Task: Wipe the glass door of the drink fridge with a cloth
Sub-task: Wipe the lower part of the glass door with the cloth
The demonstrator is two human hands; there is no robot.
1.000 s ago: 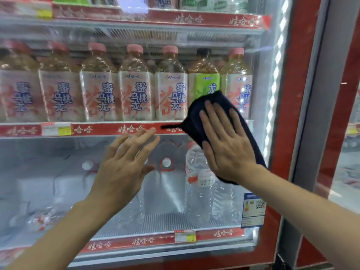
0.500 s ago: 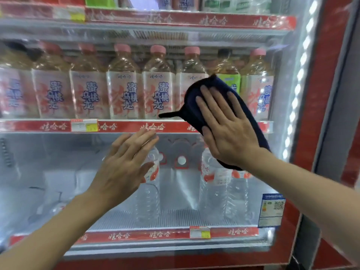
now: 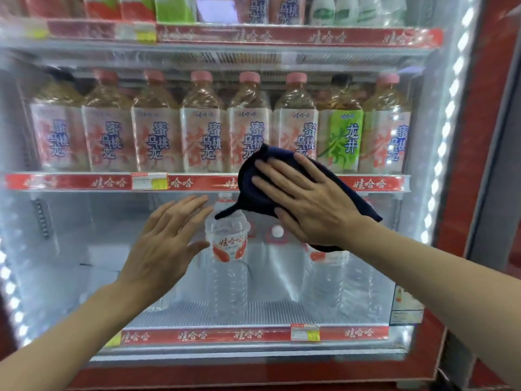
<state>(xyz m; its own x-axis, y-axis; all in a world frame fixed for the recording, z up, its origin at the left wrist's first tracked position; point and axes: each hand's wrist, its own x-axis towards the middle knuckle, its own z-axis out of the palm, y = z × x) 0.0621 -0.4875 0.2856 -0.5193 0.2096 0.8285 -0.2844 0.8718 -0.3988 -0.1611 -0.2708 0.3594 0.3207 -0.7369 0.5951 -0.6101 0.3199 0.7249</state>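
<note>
Near: L hand raised left of centre, fingers straight, relaxed, holding nothing; contact w/ glass unclear. R hand just right & higher, fingers straight, spread, pressing a dark navy cloth flat on the clear glass door of the red-framed drink fridge, mid-door, over the red shelf strip. One cloth corner pokes left. Behind glass: pink-capped tea bottles above, one green-label bottle among them; clear water bottles below.

Middle shelf carries 8 tea bottles (1 green-labelled); lower shelf holds water bottles.
</note>
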